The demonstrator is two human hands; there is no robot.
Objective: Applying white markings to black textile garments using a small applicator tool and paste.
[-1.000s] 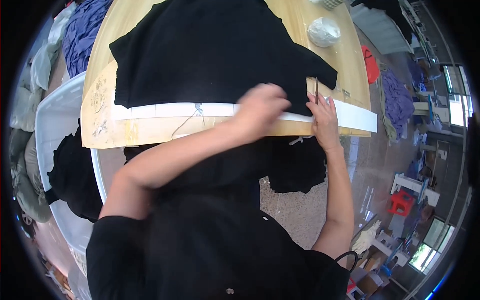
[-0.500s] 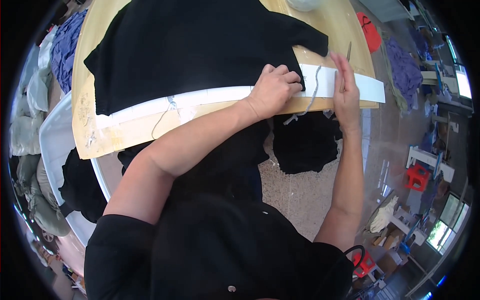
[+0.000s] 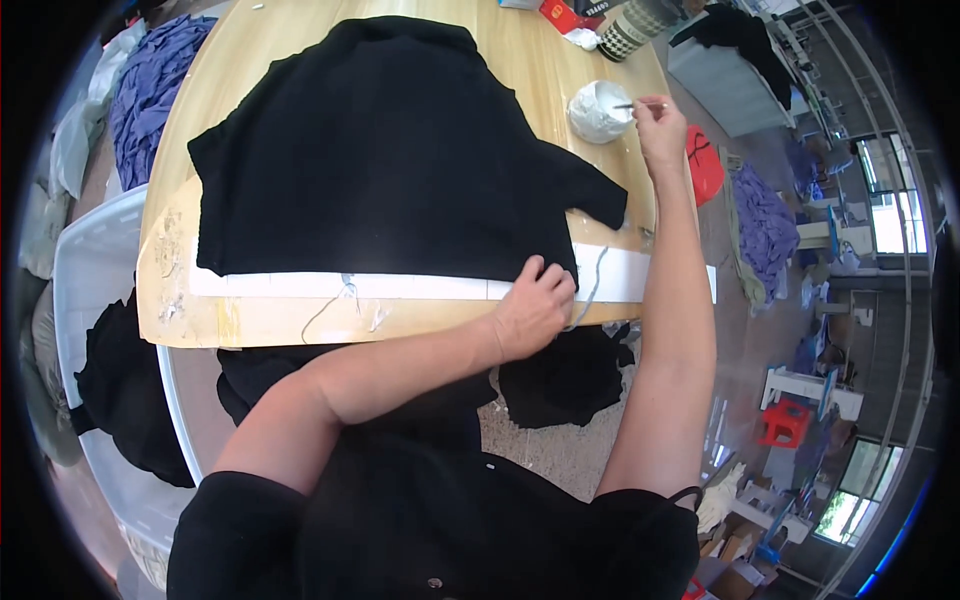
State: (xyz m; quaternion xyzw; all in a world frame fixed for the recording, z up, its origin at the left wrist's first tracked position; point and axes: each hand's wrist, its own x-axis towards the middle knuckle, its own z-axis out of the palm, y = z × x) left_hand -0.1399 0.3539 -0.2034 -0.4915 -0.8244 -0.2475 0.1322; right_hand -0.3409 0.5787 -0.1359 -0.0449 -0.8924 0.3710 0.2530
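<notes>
A black short-sleeved top (image 3: 370, 150) lies spread on the wooden table, its hem along a long white strip (image 3: 620, 272). My left hand (image 3: 537, 308) has its fingers curled onto the top's lower right corner. A grey yarn (image 3: 592, 285) hangs beside that corner, across the strip. Farther off, my right hand (image 3: 661, 130) pinches a thin pointed tool (image 3: 625, 106), whose kind I cannot make out. The tool points left over the mouth of a white wrapped pot (image 3: 594, 115); whether it touches the contents I cannot tell.
The table (image 3: 180, 325) has worn, taped front corners. On the left stands a white bin (image 3: 75, 260) with black cloth (image 3: 130, 400). More black cloth (image 3: 565, 375) lies below the front edge. A patterned cup (image 3: 640, 28) and red box (image 3: 560, 14) stand far right.
My right hand has moved away from the strip's right end, out to the pot, carrying the pointed tool. The view has shifted to show more of the far table. My left hand stays at the corner.
</notes>
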